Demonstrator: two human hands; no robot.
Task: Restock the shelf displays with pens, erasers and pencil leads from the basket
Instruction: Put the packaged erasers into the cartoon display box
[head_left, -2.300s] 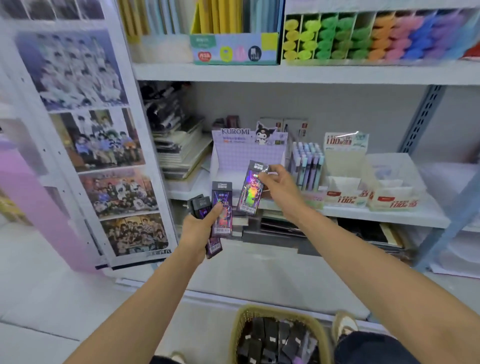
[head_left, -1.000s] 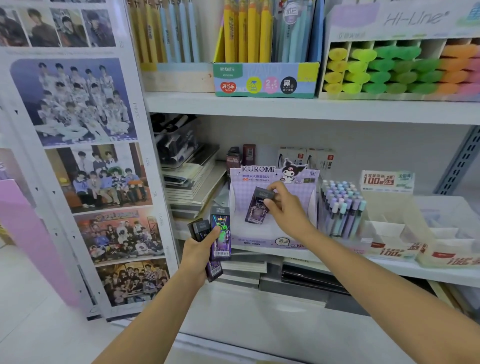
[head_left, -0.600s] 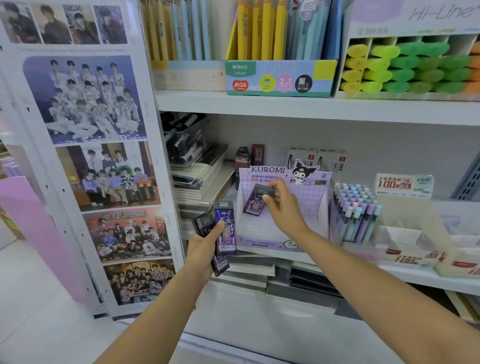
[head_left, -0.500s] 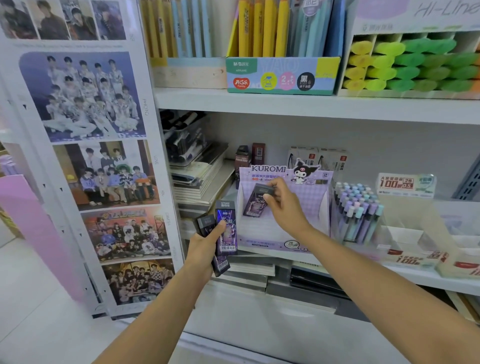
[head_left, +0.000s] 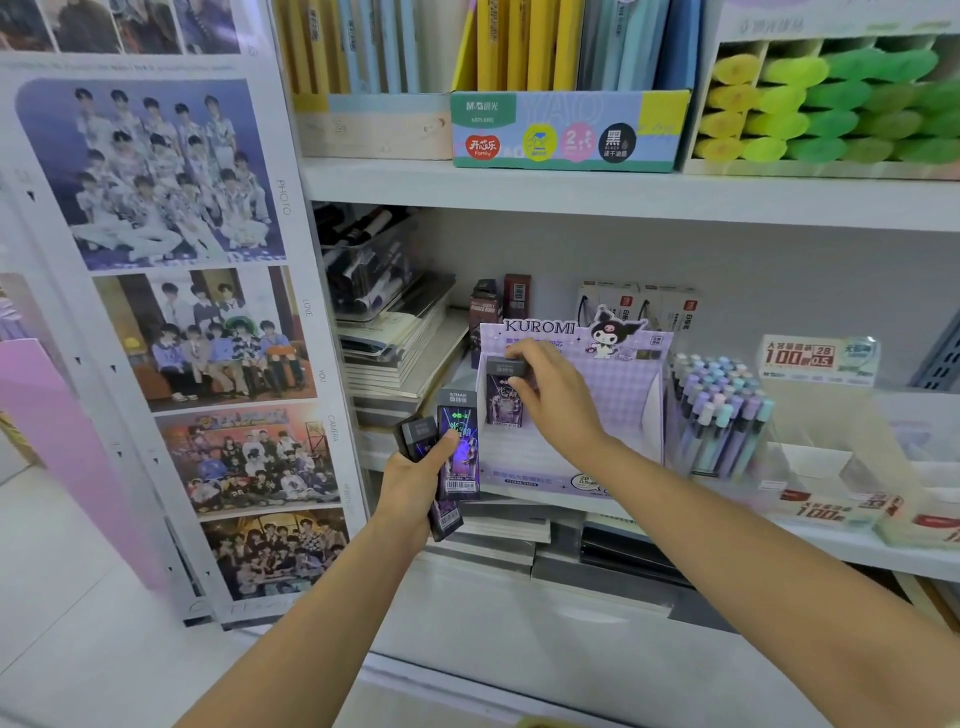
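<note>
A purple KUROMI display box (head_left: 618, 395) stands on the middle shelf. My right hand (head_left: 558, 397) pinches the dark top of a purple pencil-lead case (head_left: 503, 402), which stands upright at the box's left end. Just left of the box, my left hand (head_left: 415, 483) grips a fan of several dark lead cases (head_left: 457, 447), thumb across the front one. The basket is out of view.
Pastel pens (head_left: 719, 410) stand in a clear holder right of the box, then low open cartons (head_left: 831, 499). Notebooks (head_left: 395, 338) are stacked at the left. The shelf above (head_left: 623, 192) carries pen boxes and highlighters. A photo poster panel (head_left: 197, 332) stands at far left.
My right hand carried one lead case from beside my left hand into the KUROMI box and now has it standing upright at the left end. The view moved closer; the basket dropped out of sight.
</note>
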